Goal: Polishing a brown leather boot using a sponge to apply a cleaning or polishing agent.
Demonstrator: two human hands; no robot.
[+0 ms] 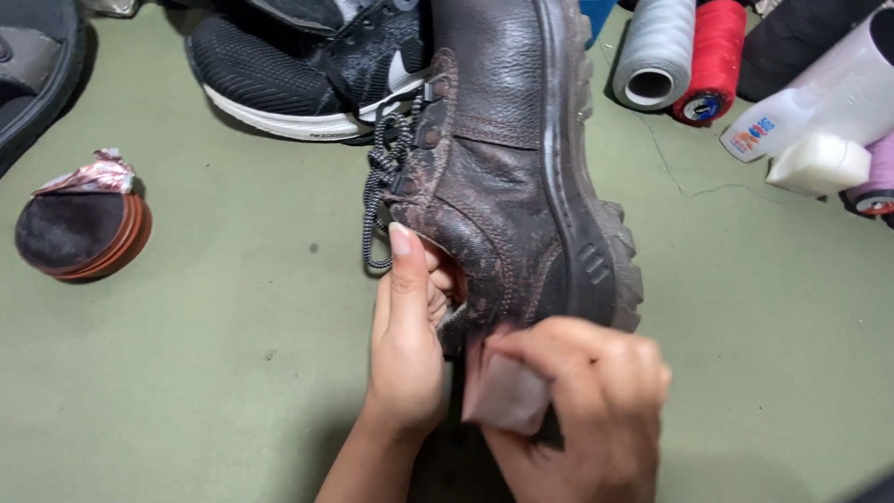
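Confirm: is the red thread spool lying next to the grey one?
Yes, the red thread spool lies touching the grey thread spool at the top right of the green surface.

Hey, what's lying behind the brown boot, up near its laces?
Behind the brown boot lies a black sneaker with a white sole, on the green surface. The boot covers the sneaker's far end, so how it ends cannot be seen.

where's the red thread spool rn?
Head view, top right: the red thread spool lies on the green surface right beside a grey spool, just right of the brown boot.
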